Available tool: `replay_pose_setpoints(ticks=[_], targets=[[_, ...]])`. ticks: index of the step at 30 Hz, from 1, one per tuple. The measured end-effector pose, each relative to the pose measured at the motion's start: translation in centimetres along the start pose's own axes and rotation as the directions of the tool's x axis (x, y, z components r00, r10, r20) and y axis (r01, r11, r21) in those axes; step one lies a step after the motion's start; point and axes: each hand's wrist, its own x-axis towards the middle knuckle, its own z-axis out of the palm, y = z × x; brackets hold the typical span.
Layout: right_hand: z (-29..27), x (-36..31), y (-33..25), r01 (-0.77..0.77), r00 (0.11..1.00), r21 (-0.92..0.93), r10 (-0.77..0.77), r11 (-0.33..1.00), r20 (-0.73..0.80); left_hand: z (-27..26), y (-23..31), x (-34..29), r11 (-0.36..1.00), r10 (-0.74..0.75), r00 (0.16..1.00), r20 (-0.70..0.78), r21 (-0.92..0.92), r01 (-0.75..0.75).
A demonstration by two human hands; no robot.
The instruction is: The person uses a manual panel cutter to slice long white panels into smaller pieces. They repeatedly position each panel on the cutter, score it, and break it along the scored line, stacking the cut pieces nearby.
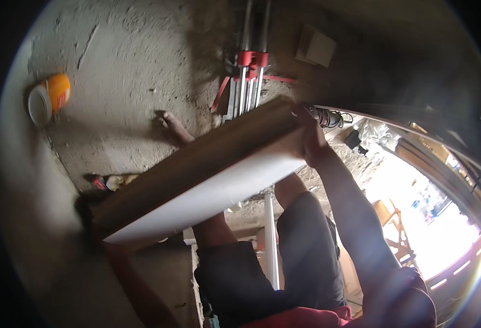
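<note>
A long, box-shaped piece point(196, 164) with a brown upper side and a white lower side is held aslant in front of me, over my legs. Its near left end rests in my left hand point(112, 249), which is dark and partly hidden by the piece. My right hand point(313, 136) grips the far right end, with the fingers wrapped round the edge. What the piece is made of, or whether it is a carton, cannot be told. Just beyond it on the floor stands a tile cutter point(250, 74) with silver rails and red fittings, its near end covered by the piece.
An orange and white bucket point(57, 93) lies on its side at the left wall. Pale square tiles point(316, 46) lie at the far right. Small litter point(112, 180) is by the left wall. A power tool with a cable point(328, 117) and plastic sheeting point(374, 131) lie near a bright opening.
</note>
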Motion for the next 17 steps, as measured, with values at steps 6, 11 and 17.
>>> replay_pose_setpoints(ticks=[6, 11, 17], targets=[[-13.3, -7.0, 0.5, -0.03, 0.984, 0.139, 0.053, 0.99, -0.17, 10.8, 2.9, -4.7, 0.947, -0.316, 0.945, 0.081, -0.039, 0.32], [-20.5, -14.1, 1.6, 0.025, 0.958, 0.148, 0.019, 0.989, -0.286, 17.9, 5.9, -11.3, 0.973, -0.215, 0.944, 0.252, 0.139, 0.184], [-27.1, -20.1, 4.2, 0.0, 0.985, 0.327, 0.057, 0.945, -0.163, 19.0, 7.4, -16.0, 0.922, -0.327, 0.945, 0.025, 0.228, 0.313]])
